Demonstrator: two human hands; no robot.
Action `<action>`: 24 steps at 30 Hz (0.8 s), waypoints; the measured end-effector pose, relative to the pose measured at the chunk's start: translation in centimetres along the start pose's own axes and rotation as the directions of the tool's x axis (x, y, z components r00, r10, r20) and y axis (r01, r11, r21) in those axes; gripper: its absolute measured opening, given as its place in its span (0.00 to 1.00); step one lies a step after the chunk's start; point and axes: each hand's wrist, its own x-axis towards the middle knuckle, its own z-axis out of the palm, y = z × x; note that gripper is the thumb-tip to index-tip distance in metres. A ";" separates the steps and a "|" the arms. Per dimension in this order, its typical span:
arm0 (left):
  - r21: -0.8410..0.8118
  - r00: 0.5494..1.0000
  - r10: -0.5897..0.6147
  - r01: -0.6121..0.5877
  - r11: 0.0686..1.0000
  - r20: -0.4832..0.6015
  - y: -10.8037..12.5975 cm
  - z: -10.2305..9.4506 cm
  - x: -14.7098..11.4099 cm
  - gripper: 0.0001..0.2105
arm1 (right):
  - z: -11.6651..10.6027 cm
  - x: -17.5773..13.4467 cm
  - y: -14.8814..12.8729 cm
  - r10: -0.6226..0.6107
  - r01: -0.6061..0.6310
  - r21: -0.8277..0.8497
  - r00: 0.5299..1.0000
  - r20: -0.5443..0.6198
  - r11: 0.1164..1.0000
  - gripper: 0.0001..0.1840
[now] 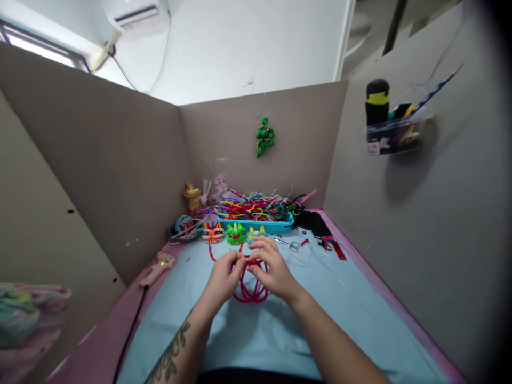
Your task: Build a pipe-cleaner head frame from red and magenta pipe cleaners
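Observation:
Loops of red and magenta pipe cleaner [254,298] hang below my fingers, above the light blue sheet. My left hand [228,274] pinches the red pipe cleaner between thumb and bent fingers. Close beside it, my right hand [273,269] is curled around the same pipe cleaner, thumb and fingertips at the upper part of the loops. The exact grip at the fingertips is partly hidden. Just beyond the hands sit three small fuzzy animal heads: an orange and white one [213,233], a green one [236,234] and a blue and yellow one [256,233], partly behind my right hand.
A blue tray [256,224] heaped with coloured pipe cleaners stands at the back. Scissors [291,245] lie to the right, a pink glue gun [158,271] with its cord to the left. Grey partitions [260,176] enclose the table; a caddy [394,136] hangs on the right one.

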 end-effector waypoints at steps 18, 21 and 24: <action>-0.464 0.992 -0.062 0.104 0.880 0.105 0.0 0.0 -0.2 0.12 | 0.0 0.0 -0.2 -0.056 0.057 0.002 0.998 -0.039 0.998 0.03; -0.313 1.000 0.028 -0.025 0.949 0.006 0.4 0.1 -0.4 0.07 | 0.2 0.0 -0.3 -0.016 0.020 0.056 0.998 -0.067 0.998 0.02; -0.094 0.985 0.154 -0.161 0.982 -0.083 0.4 0.4 -0.6 0.03 | 0.5 0.0 -0.5 0.060 -0.046 0.129 0.993 -0.101 0.991 0.04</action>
